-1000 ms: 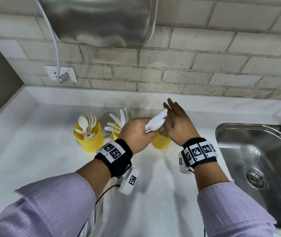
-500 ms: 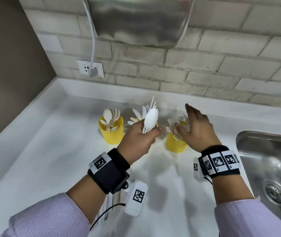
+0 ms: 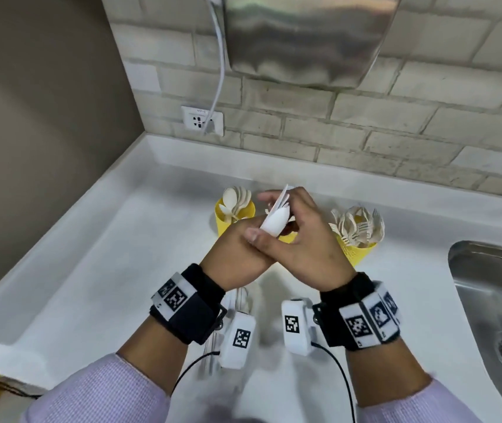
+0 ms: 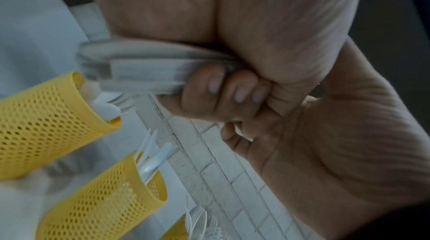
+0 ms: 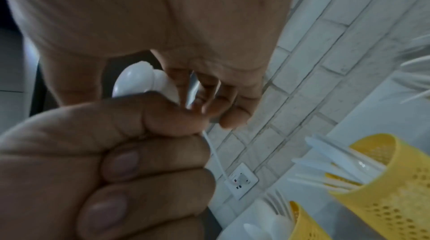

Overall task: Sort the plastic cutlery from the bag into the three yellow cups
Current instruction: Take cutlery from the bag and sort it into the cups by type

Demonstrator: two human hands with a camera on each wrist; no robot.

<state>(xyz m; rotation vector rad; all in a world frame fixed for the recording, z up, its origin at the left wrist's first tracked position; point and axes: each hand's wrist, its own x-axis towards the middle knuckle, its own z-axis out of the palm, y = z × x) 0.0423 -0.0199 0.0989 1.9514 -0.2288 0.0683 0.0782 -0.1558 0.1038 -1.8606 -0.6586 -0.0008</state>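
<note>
A small bunch of white plastic spoons (image 3: pixel 275 222) is gripped in the left hand (image 3: pixel 237 254), fingers (image 4: pixel 209 85) curled round the handles. Half a second ago the right hand (image 3: pixel 301 242) was at the fork cup (image 3: pixel 356 251) – now it has come back and its fingers (image 5: pixel 209 95) are closed on one piece of the bunch. A further piece is probably being drawn out for sorting. The spoon cup (image 3: pixel 228 222) stands just behind on the white surface (image 3: pixel 91 270); the middle cup is hidden by the hands. No bag is seen – the sorting seems nearly finished.
</note>
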